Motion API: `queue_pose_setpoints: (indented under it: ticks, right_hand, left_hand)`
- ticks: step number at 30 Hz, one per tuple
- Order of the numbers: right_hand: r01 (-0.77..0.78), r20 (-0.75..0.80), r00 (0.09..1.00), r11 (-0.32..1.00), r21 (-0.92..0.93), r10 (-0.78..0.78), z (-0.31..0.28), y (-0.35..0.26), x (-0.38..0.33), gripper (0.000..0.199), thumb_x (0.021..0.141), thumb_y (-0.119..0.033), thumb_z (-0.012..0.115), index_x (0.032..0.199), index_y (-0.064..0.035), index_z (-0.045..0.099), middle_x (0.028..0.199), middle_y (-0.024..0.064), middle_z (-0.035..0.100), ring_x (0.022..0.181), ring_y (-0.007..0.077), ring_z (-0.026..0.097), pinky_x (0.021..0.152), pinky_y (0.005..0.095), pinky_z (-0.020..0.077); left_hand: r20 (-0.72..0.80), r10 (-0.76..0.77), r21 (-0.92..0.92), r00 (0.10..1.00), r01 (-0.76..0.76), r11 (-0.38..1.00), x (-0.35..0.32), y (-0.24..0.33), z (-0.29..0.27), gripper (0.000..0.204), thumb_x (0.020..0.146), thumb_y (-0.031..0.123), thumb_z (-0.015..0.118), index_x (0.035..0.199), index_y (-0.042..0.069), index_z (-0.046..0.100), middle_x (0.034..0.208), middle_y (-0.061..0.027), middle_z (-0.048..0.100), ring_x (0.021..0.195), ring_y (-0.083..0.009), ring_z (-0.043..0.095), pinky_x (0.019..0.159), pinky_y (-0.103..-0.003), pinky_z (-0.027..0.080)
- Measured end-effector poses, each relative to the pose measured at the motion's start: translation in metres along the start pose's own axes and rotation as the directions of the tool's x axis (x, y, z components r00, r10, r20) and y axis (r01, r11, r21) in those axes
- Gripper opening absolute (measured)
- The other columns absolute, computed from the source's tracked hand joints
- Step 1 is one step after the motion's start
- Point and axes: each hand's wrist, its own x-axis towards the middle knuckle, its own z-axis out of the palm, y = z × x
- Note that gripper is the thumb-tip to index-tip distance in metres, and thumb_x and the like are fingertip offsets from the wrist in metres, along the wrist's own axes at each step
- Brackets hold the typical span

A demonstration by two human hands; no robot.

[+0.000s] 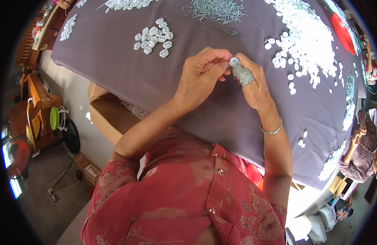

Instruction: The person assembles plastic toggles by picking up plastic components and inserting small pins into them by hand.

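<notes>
- Nearest the camera, a red flowered blouse (188, 196) fills the lower middle, with both bare forearms rising from it over the near edge of the table
- A cardboard box (104, 114) stands open on the floor just beside the table's near left edge, partly under the left elbow
- A silver bangle (273, 130) circles the right wrist
- The left hand (200, 77) is curled, its fingertips bunched and pinching toward the small white plastic piece (234, 61)
- The right hand (254, 81) grips that piece from the other side, between the thumb and a finger that wears a knitted grey finger cot (242, 74); the piece sits above the middle of the grey tablecloth (115, 61)
- Farther out, left of centre, lies a small cluster of white oval pieces (154, 37)
- Toward the far right edge spreads a large heap of white pieces (307, 41)
- At the far edge, centre, lies a pile of thin grey pins (217, 10)
</notes>
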Motion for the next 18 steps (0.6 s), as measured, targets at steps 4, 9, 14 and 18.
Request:
queue_pose_setpoints:
  ticks: [4,9,14,18]
  right_hand:
    - [-0.041,0.043,0.998,0.999,0.019,0.04,-0.004,0.002,0.0,0.034,0.09,-0.032,0.04,0.08,-0.0002,0.044,0.063,0.0057,0.042,0.058,0.0136,0.039,0.053,0.0291,0.0363]
    - [0.0,0.066,0.998,0.999,-0.036,0.002,-0.005,0.01,-0.001,0.033,0.087,-0.032,0.044,0.081,0.0006,0.044,0.065,0.0064,0.043,0.059,0.0142,0.04,0.055,0.0292,0.0374]
    - [0.018,0.059,0.998,1.0,-0.024,-0.017,-0.004,0.003,0.0,0.014,0.087,-0.012,0.046,0.081,0.0005,0.043,0.062,0.016,0.048,0.055,0.0309,0.046,0.055,0.0369,0.0388]
    - [-0.005,0.072,0.997,1.0,-0.026,0.007,-0.003,0.005,-0.001,0.014,0.086,-0.013,0.045,0.083,0.0001,0.044,0.065,0.0108,0.048,0.06,0.022,0.044,0.058,0.0323,0.0386]
  left_hand:
    - [0.005,-0.045,-0.023,0.999,0.045,0.999,0.001,0.002,0.001,0.017,0.09,0.008,0.054,0.102,0.001,0.063,0.092,-0.0033,0.06,0.08,-0.012,0.057,0.069,-0.026,0.047]
    - [0.02,-0.074,-0.008,0.997,0.075,0.997,0.005,0.0,0.002,0.016,0.088,0.008,0.057,0.101,0.0,0.062,0.085,-0.0034,0.06,0.075,-0.0108,0.056,0.066,-0.025,0.047]
    - [0.052,-0.044,-0.042,0.998,0.047,0.998,0.008,-0.005,0.0,0.016,0.086,0.006,0.06,0.1,-0.001,0.061,0.083,-0.0039,0.06,0.074,-0.0096,0.056,0.065,-0.024,0.047]
    - [0.037,-0.009,-0.091,0.999,0.012,0.996,0.006,-0.008,-0.002,0.016,0.085,0.003,0.06,0.101,-0.001,0.061,0.085,-0.004,0.06,0.075,-0.0095,0.056,0.065,-0.024,0.047]
